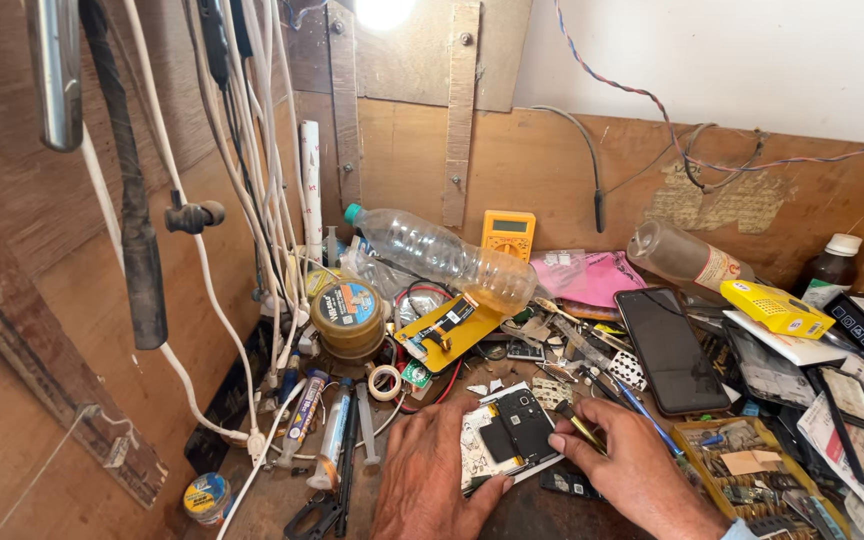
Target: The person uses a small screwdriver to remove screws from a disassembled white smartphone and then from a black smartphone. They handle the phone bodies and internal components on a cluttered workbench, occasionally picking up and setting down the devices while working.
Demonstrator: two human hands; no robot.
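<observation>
An opened phone [515,430] with its back removed lies on the wooden bench near the front edge, showing a black board and white frame. My left hand [430,472] rests flat beside it and steadies its left and lower edge with the thumb. My right hand [632,465] holds a thin yellow-handled tool [582,426], whose tip touches the phone's right side.
A clear plastic bottle [439,255] lies on its side behind the phone. A black phone [670,350] lies face up to the right. A yellow multimeter [508,234] leans on the back wall. White cables [252,200] hang at left. A parts tray [752,470] sits at the right front.
</observation>
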